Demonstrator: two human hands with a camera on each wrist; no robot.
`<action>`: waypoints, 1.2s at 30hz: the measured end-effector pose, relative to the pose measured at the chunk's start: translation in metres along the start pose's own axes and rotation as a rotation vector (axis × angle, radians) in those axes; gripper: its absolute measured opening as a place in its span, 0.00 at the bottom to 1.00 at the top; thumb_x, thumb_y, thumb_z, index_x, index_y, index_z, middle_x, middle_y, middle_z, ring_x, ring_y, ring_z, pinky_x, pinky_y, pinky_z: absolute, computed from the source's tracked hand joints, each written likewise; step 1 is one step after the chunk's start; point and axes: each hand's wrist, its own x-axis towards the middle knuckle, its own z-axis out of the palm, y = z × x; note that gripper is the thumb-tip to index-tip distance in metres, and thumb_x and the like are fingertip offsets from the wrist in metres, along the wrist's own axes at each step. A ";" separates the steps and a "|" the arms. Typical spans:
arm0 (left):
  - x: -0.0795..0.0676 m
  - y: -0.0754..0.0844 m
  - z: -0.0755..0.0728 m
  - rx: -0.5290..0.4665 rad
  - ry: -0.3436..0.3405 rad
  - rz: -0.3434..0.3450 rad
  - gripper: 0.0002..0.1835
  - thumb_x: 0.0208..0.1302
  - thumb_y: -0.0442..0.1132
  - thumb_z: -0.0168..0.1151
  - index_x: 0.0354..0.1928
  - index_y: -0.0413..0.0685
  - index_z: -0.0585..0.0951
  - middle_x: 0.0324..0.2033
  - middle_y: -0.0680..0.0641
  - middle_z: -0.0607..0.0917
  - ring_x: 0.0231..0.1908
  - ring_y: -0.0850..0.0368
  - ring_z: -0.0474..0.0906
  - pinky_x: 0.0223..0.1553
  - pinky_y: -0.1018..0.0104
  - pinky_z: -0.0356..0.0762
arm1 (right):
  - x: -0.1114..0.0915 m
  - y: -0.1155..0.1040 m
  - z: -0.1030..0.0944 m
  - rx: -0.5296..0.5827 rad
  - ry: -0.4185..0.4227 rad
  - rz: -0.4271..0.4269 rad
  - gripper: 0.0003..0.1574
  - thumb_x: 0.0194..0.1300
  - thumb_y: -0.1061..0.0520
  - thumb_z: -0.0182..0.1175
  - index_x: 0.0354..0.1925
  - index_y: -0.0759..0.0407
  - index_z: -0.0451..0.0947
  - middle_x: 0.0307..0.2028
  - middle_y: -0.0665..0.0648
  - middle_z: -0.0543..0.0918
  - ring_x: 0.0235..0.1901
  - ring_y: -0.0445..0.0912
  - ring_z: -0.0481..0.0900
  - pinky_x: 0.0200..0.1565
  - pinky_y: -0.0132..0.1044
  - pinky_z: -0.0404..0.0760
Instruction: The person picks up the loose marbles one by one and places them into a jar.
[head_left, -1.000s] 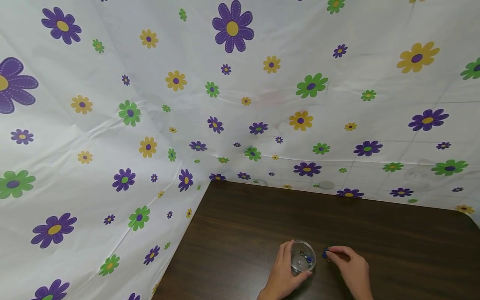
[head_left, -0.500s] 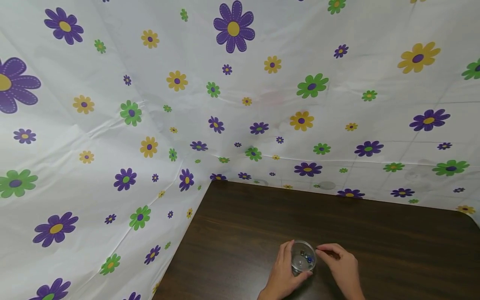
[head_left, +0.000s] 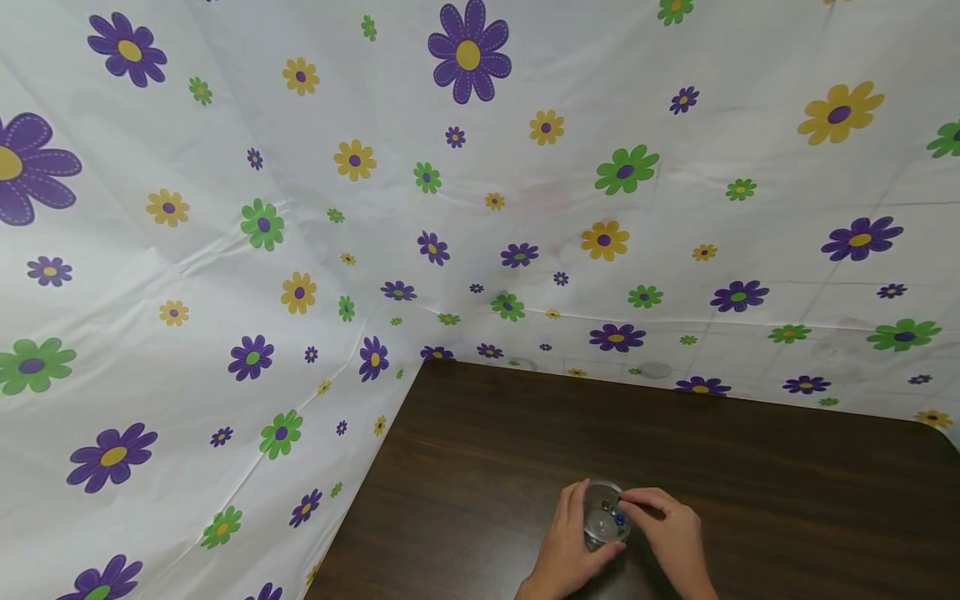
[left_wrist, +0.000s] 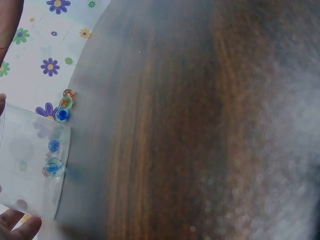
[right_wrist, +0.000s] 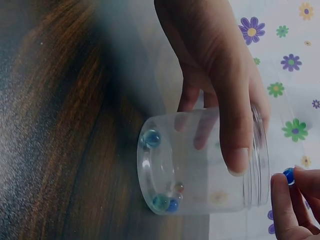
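Observation:
A clear plastic jar [head_left: 600, 533] stands on the table in the head view. My left hand [head_left: 562, 542] grips it, thumb on the near side and fingers on the far side. Glass marbles lie at its bottom, among them a blue marble [left_wrist: 54, 146] and a greenish marble [right_wrist: 161, 201]. My right hand [head_left: 671, 533] is at the jar's mouth, its thumb and fingertips pinching a blue marble [right_wrist: 289, 176]. Outside the jar, the left wrist view shows a short row of marbles [left_wrist: 65, 102] on the table; in the head view my right hand hides that spot.
The dark wood-grain table [head_left: 465, 450] reaches back to a white sheet [head_left: 525, 167] printed with purple, green and yellow flowers. This sheet hangs along the table's left side and back. The table's rounded far right corner [head_left: 918, 429] shows.
My right hand has moved left from beside the jar to its mouth, carrying the marble in its fingertips. My left hand and the jar stay in place.

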 end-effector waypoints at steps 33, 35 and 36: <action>0.000 0.001 -0.002 -0.012 0.004 0.004 0.48 0.65 0.57 0.72 0.76 0.40 0.61 0.65 0.47 0.68 0.60 0.53 0.75 0.54 0.59 0.80 | -0.005 0.000 0.009 0.028 -0.037 -0.038 0.08 0.57 0.69 0.75 0.36 0.61 0.90 0.36 0.54 0.89 0.36 0.33 0.84 0.36 0.24 0.81; 0.000 0.000 -0.001 -0.012 0.005 0.005 0.48 0.65 0.57 0.72 0.76 0.41 0.60 0.65 0.48 0.68 0.60 0.54 0.75 0.53 0.59 0.80 | -0.005 0.000 0.009 0.021 -0.043 -0.030 0.07 0.57 0.69 0.75 0.36 0.62 0.90 0.36 0.54 0.89 0.36 0.33 0.84 0.35 0.24 0.81; 0.000 0.000 -0.001 -0.012 0.006 0.006 0.48 0.65 0.57 0.72 0.76 0.41 0.60 0.65 0.48 0.68 0.60 0.54 0.75 0.53 0.59 0.80 | -0.005 0.000 0.009 0.015 -0.045 -0.028 0.07 0.58 0.68 0.75 0.37 0.62 0.90 0.36 0.54 0.89 0.35 0.33 0.84 0.35 0.24 0.81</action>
